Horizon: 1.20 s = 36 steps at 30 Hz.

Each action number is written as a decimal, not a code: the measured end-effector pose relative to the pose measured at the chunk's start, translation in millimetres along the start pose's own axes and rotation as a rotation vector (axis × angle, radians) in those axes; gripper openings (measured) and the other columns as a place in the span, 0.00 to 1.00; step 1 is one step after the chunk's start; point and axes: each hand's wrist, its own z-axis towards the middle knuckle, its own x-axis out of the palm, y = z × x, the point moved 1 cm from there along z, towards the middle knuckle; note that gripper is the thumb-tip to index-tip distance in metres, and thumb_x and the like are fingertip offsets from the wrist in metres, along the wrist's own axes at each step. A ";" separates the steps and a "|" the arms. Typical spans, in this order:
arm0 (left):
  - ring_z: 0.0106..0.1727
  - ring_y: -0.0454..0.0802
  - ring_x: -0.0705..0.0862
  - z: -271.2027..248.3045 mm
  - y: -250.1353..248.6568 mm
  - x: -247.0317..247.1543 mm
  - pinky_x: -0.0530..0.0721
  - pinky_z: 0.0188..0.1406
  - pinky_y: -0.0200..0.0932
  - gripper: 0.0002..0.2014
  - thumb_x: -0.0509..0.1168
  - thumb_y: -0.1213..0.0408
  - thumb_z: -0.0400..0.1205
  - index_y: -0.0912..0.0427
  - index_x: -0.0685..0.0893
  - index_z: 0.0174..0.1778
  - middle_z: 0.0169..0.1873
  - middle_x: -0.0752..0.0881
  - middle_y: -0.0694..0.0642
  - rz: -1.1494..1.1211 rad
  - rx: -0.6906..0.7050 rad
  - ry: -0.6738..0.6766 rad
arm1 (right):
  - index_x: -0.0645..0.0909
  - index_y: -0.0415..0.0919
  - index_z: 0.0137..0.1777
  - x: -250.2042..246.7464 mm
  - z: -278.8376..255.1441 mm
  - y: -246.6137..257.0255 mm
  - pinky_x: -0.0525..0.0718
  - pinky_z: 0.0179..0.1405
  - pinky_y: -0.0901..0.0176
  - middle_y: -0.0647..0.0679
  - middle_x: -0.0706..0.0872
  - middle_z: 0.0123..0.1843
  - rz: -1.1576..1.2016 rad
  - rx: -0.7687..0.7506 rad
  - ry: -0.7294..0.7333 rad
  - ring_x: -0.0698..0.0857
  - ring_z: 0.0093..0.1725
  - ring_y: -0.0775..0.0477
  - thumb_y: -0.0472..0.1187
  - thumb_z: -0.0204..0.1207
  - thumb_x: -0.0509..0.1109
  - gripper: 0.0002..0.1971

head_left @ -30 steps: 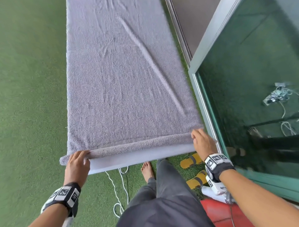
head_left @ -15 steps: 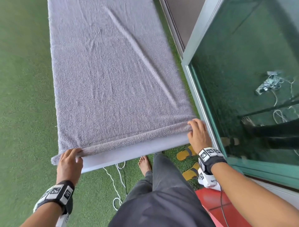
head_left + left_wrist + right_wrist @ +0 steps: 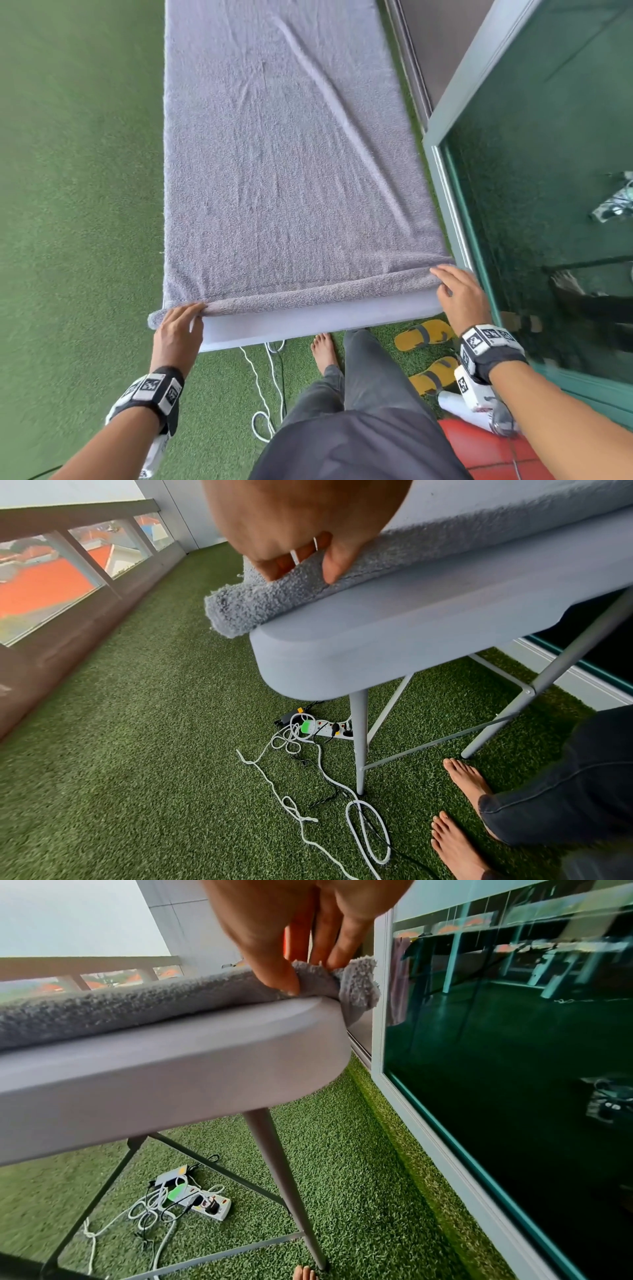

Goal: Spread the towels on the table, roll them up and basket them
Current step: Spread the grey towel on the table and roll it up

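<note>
Grey towel (image 3: 287, 164) flat along table (image 3: 308, 323), near hem now turned into thicker first roll than a second ago. Left hand (image 3: 176, 330), right hand (image 3: 460, 296) pinch roll ends. Rolling just begun.

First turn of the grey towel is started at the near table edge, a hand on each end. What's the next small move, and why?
Probably roll both ends forward one more turn together. The left hand and right hand each grip an end of the thin roll, and nearly all of the towel lies flat ahead on the table. Even pressure should keep the roll straight.
</note>
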 end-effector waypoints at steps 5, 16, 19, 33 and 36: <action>0.34 0.56 0.81 15.3 1.8 1.1 0.77 0.35 0.48 0.10 0.72 0.85 0.68 0.66 0.86 0.39 0.33 0.86 0.59 0.062 0.038 0.055 | 0.89 0.32 0.50 -4.7 16.4 0.0 0.82 0.55 0.45 0.39 0.90 0.48 -0.030 0.018 0.041 0.83 0.50 0.38 0.23 0.67 0.72 0.12; 0.39 0.53 0.69 29.0 -4.6 8.8 0.75 0.42 0.55 0.20 0.69 0.84 0.65 0.59 0.74 0.44 0.38 0.75 0.57 0.140 -0.024 0.031 | 0.80 0.45 0.42 -5.2 28.1 20.6 0.69 0.41 0.52 0.49 0.78 0.44 -0.245 -0.041 0.060 0.76 0.41 0.43 0.24 0.61 0.75 0.16; 0.44 0.47 0.65 17.9 -2.7 16.5 0.79 0.45 0.51 0.26 0.66 0.88 0.57 0.62 0.76 0.48 0.43 0.76 0.56 0.102 0.045 0.092 | 0.78 0.48 0.46 3.1 17.9 23.8 0.78 0.44 0.52 0.53 0.76 0.47 -0.214 -0.147 0.177 0.76 0.45 0.48 0.28 0.58 0.75 0.19; 0.33 0.51 0.77 34.7 7.9 7.8 0.69 0.34 0.45 0.10 0.54 0.64 0.77 0.57 0.81 0.38 0.32 0.84 0.51 0.176 0.003 0.160 | 0.89 0.48 0.37 -0.1 42.7 23.6 0.70 0.52 0.49 0.53 0.89 0.35 -0.270 -0.052 0.147 0.83 0.40 0.45 0.34 0.61 0.76 0.08; 0.31 0.48 0.77 34.8 3.9 7.2 0.68 0.36 0.44 0.04 0.62 0.68 0.78 0.54 0.80 0.40 0.34 0.87 0.50 0.195 -0.015 0.183 | 0.81 0.55 0.32 -4.7 51.3 27.4 0.61 0.47 0.53 0.60 0.80 0.27 -0.344 -0.037 0.260 0.77 0.36 0.51 0.47 0.73 0.60 0.11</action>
